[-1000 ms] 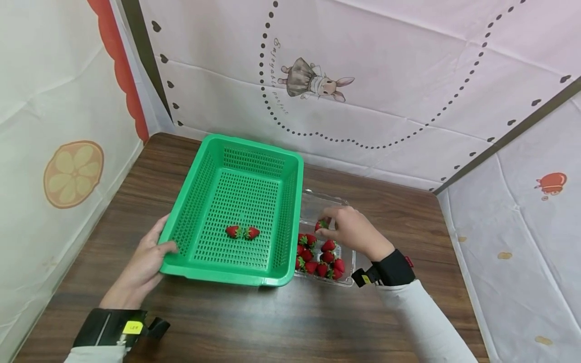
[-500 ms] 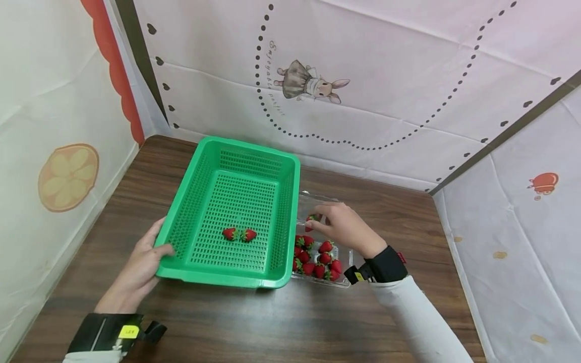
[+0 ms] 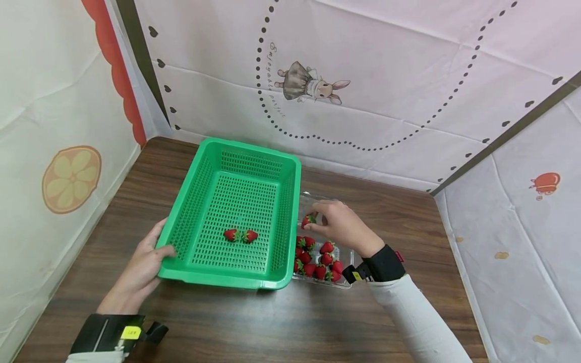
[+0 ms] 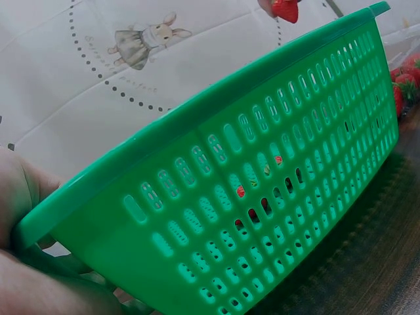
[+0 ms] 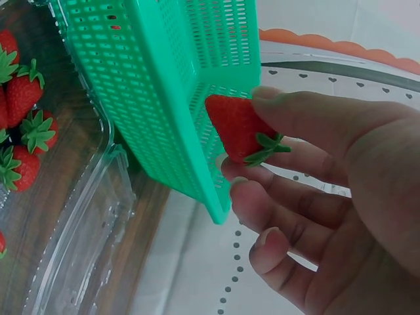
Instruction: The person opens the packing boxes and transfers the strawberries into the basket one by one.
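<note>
My left hand (image 3: pixel 142 264) grips the near-left corner of a green perforated basket (image 3: pixel 183 276), thumb over the rim and fingers beneath it. Inside, two strawberries lie side by side on the basket floor; the right one (image 3: pixel 250 236) has its leaves toward the other. Between thumb and fingertips, my right hand (image 3: pixel 342 225) pinches a strawberry (image 5: pixel 239 128) by its leafy end, red tip pointing away. That hand is just right of the basket's right rim, above a clear plastic clamshell box (image 3: pixel 347 267). Several more strawberries (image 3: pixel 327 247) lie in the box.
The box's clear lid (image 5: pixel 79 262) lies folded back behind it, partly under the right hand. Everything stands on a dark wooden table (image 3: pixel 272 327). Printed white cloth walls (image 3: pixel 386 75) enclose the table at the back and on both sides.
The right hand has moved left with the pinched strawberry, from over the box toward the basket's right rim. The left hand keeps its grip on the basket; the view has shifted slightly.
</note>
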Demonstrator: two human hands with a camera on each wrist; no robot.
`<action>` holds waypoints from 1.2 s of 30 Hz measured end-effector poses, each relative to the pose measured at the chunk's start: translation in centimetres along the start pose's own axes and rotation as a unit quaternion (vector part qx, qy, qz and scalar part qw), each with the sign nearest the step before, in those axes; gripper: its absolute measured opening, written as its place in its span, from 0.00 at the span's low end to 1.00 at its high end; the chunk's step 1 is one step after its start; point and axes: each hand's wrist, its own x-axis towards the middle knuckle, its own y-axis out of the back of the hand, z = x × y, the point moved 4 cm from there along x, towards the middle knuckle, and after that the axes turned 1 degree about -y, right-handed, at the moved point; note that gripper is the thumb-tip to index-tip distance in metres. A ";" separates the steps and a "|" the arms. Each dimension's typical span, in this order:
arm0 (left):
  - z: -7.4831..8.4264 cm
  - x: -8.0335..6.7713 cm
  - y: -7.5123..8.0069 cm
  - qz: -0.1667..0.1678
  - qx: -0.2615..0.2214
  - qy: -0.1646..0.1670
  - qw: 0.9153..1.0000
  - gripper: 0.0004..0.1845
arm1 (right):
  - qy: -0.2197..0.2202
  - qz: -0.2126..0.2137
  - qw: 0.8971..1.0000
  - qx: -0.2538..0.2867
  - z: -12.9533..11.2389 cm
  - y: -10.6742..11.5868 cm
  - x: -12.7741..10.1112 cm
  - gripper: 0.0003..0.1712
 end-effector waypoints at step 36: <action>-1.0 0.3 0.3 0.002 0.000 -0.019 1.000 0.47 | 0.079 -0.012 0.997 -0.010 -3.2 -2.9 3.2 0.12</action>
